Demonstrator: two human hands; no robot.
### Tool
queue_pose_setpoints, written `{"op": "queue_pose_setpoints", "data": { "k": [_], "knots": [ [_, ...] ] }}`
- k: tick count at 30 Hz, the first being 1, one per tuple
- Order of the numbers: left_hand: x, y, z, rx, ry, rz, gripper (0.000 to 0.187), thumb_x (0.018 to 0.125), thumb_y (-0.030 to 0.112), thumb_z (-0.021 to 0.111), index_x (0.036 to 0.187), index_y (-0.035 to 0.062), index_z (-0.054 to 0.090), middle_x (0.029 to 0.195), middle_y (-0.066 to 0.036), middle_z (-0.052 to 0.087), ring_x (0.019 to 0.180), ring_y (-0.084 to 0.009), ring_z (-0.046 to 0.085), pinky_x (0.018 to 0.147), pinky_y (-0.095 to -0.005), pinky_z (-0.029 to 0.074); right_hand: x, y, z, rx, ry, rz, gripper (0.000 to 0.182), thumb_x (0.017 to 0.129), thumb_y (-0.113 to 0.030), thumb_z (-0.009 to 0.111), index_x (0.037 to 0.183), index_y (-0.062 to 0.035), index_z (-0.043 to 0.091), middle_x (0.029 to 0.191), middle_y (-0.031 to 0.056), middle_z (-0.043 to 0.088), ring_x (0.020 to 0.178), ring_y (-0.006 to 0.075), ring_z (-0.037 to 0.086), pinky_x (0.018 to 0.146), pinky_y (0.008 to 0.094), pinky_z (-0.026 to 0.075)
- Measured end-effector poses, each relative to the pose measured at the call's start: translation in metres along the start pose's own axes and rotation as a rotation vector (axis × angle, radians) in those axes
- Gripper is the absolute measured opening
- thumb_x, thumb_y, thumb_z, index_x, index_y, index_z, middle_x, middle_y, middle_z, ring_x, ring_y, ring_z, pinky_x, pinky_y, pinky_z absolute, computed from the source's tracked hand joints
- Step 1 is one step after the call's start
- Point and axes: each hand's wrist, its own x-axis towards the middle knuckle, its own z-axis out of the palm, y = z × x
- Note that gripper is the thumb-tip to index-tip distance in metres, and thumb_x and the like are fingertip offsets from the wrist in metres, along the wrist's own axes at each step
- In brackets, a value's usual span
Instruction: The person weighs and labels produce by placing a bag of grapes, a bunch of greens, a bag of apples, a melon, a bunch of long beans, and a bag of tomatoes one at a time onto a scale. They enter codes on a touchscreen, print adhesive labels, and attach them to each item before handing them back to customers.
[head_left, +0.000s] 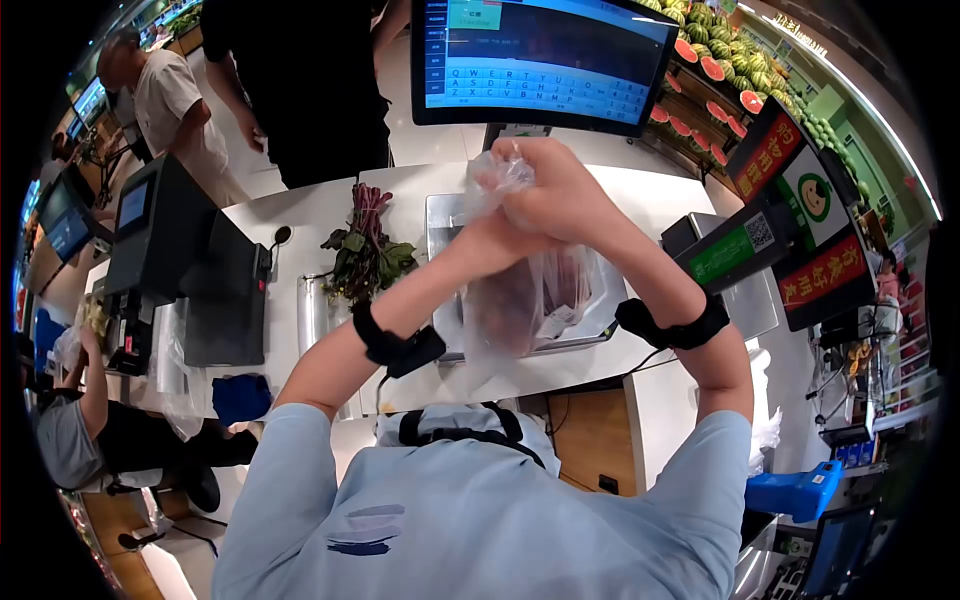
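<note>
A clear plastic bag [500, 315] hangs below my hands, over the metal weighing tray [440, 220]. Reddish-brown contents show through the plastic, too blurred to name, along with a white printed label [557, 322]. My right hand [545, 190] is closed around the gathered top of the bag, with crumpled plastic poking out beside the fingers. Just below it, my left hand [515, 232] grips the bag's neck; its fingers are partly hidden and smeared. A bunch of leafy greens with purple-red stems [368, 250] lies on the counter, left of the tray.
A touchscreen [545, 65] stands behind the tray. On the left are a dark checkout machine [225, 290] and a clear plastic roll [313, 310]. Signs [810, 200] and a blue handheld device [800, 492] are at right. A person in black [300, 90] stands across the white counter [640, 190].
</note>
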Motion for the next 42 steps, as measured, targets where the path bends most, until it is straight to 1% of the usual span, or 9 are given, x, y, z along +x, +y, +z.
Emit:
{"op": "queue_pose_setpoints", "data": {
  "k": [9,11,14,18,23,29,35,39,42],
  "knots": [
    [0.009,-0.025,-0.008,-0.825,0.263,-0.144,0.028,0.091,0.022,0.037,0.073,0.0055,0.051,0.064,0.000,0.048,0.066,-0.0100,0.045,0.065,-0.0257,0.038,-0.123,0.071,-0.013,0.280,0.654,0.146,0.025,0.083,-0.011,0.054,0.105,-0.0010,0.047,0.084,0.0048,0.052,0.076,0.0119,0.053,0.068,0.0231,0.043],
    [0.006,-0.012,-0.017,-0.841,0.266,-0.135,0.025,0.092,0.024,0.036,0.071,0.0096,0.037,0.056,0.004,0.030,0.062,-0.0102,0.038,0.063,-0.0251,0.034,-0.175,0.114,0.024,0.588,0.375,0.483,0.040,0.090,-0.044,0.042,0.092,-0.0050,0.050,0.074,0.0063,0.054,0.062,0.0139,0.055,0.053,0.0257,0.046],
    [-0.003,0.016,-0.026,-0.711,-0.023,0.009,0.029,0.093,0.030,0.034,0.079,0.0064,0.044,0.058,0.003,0.037,0.064,-0.0121,0.044,0.067,-0.0251,0.037,-0.176,0.117,0.104,1.575,-0.263,1.015,0.069,0.084,-0.062,0.035,0.114,-0.0013,0.047,0.099,0.0196,0.059,0.097,0.0285,0.057,0.084,0.0420,0.045],
    [-0.047,0.088,-0.058,-0.078,-0.046,-0.318,0.030,0.093,0.032,0.034,0.086,0.0055,0.047,0.064,-0.001,0.046,0.071,-0.0150,0.051,0.075,-0.0271,0.040,-0.129,0.121,0.160,2.204,0.049,0.530,0.055,0.086,-0.051,0.042,0.118,-0.0065,0.047,0.115,0.0142,0.054,0.118,0.0320,0.042,0.101,0.0444,0.031],
    [-0.085,0.053,-0.122,-0.196,-0.008,0.278,0.026,0.092,0.030,0.035,0.090,0.0060,0.046,0.071,-0.004,0.051,0.080,-0.0175,0.054,0.082,-0.0301,0.041,-0.107,0.154,0.174,1.987,-0.009,0.018,0.052,0.087,-0.049,0.043,0.118,-0.0073,0.047,0.117,0.0124,0.053,0.119,0.0299,0.041,0.102,0.0430,0.029],
    [-0.123,0.032,-0.137,-0.208,0.298,-0.018,0.020,0.086,0.020,0.043,0.076,0.0042,0.051,0.068,-0.008,0.054,0.071,-0.0169,0.053,0.069,-0.0289,0.042,-0.071,0.144,0.165,1.645,-0.036,-0.441,0.049,0.088,-0.046,0.043,0.118,-0.0082,0.047,0.119,0.0102,0.052,0.120,0.0274,0.041,0.103,0.0413,0.028],
    [-0.191,0.033,-0.152,-0.064,0.191,-0.278,0.031,0.087,0.028,0.047,0.097,0.0022,0.060,0.088,-0.014,0.060,0.085,-0.0208,0.055,0.077,-0.0327,0.043,0.029,-0.027,0.195,0.570,-0.528,-0.310,0.082,0.063,-0.033,0.074,0.131,-0.0044,0.037,0.133,0.0125,0.040,0.127,0.0278,0.031,0.105,0.0361,0.020],
    [-0.242,0.021,-0.197,0.221,-0.065,-0.163,0.035,0.072,0.031,0.065,0.094,0.0035,0.060,0.089,-0.011,0.061,0.084,-0.0205,0.057,0.071,-0.0316,0.046,0.066,-0.061,0.288,0.577,-0.782,-0.630,0.072,0.062,-0.025,0.073,0.125,-0.0036,0.044,0.128,0.0121,0.045,0.122,0.0248,0.038,0.102,0.0355,0.027],
    [-0.282,0.020,-0.226,0.619,0.050,-0.166,0.027,0.063,0.025,0.068,0.081,0.0079,0.059,0.081,-0.007,0.059,0.077,-0.0267,0.054,0.062,-0.0380,0.046,0.071,-0.095,0.308,0.659,-1.272,-0.140,0.059,0.064,-0.020,0.070,0.117,-0.0026,0.050,0.119,0.0111,0.052,0.113,0.0213,0.047,0.095,0.0346,0.036]
  ]
}}
